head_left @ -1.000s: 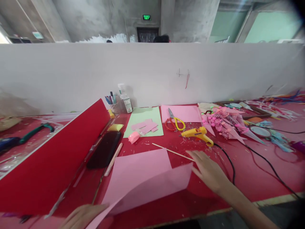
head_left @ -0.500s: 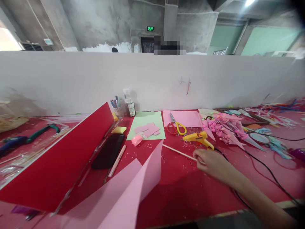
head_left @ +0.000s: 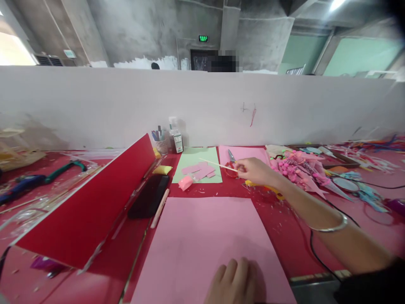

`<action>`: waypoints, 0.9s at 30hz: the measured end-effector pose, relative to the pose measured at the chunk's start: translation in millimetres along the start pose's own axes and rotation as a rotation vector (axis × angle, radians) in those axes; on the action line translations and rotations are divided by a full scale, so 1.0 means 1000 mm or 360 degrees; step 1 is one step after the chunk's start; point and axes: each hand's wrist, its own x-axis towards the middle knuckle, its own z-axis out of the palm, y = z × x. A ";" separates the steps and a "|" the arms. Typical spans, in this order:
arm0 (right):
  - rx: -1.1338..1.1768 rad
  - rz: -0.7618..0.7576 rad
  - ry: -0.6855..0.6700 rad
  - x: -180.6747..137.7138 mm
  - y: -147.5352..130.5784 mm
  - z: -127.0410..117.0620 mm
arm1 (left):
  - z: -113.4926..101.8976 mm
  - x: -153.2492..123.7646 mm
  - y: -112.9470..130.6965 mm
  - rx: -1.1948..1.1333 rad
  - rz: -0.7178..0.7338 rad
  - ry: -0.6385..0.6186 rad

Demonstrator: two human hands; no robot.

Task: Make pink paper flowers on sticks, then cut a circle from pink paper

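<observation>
A large pink paper sheet lies flat on the red table in front of me. My left hand rests on its near edge with the fingers flat and together. My right hand is raised above the table beyond the sheet, pinching one end of a thin wooden stick that points left over the green paper. A silver bangle circles my right forearm. Below that hand a yellow glue gun is mostly hidden.
A red board stands tilted at the left, with a black case beside it. Scissors lie on a smaller pink sheet. A pen cup, a bottle, pink craft flowers and black cables crowd the back and right.
The pink sheet, folded up before, now lies flat under my left hand. My right hand picked the wooden stick up off the table and carried it back and left.
</observation>
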 end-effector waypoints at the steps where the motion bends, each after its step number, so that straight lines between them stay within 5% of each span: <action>1: 0.0017 -0.0017 -0.0036 0.009 -0.001 0.008 | 0.004 0.005 0.003 -0.0004 0.0007 -0.0041; 7: -0.0017 -0.0067 -0.0025 0.050 -0.021 0.046 | 0.015 0.015 0.006 -0.0084 0.0011 -0.0167; 12: -0.0024 -0.0115 0.0198 0.050 -0.044 0.062 | -0.012 0.017 -0.029 -0.0451 -0.0044 -0.0397; 18: 0.0085 -0.0423 0.0005 0.007 -0.055 0.069 | -0.063 -0.010 -0.133 0.0273 -0.1101 -0.0462; 23: 0.0289 -0.0834 -0.0383 -0.050 -0.061 0.083 | -0.053 -0.026 -0.169 0.0770 -0.1145 -0.0627; 27: 0.0306 -0.0773 -0.0503 -0.079 -0.062 0.093 | -0.043 -0.018 -0.164 0.0747 -0.1238 -0.0838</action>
